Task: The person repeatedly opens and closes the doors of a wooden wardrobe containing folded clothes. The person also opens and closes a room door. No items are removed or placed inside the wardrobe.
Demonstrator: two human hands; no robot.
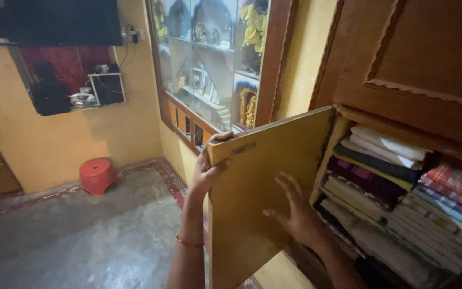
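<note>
Fingers (221, 138) of the left hand (205, 172) curl over the top outer corner of the cupboard door (263, 182), grasping its edge, with a red bangle (189, 243) on that wrist. Far to the left, a red stool (97, 175) stands on the grey floor (81, 235) against the yellow wall. Behind the left hand is a glass cabinet (209, 59) holding ornaments. Further right, the right hand (295, 211) lies flat on the inner face of the door, fingers spread and released, gripping nothing. The door stands swung open. Rightmost, folded clothes (402, 198) are stacked on the shelf inside the cupboard.
</note>
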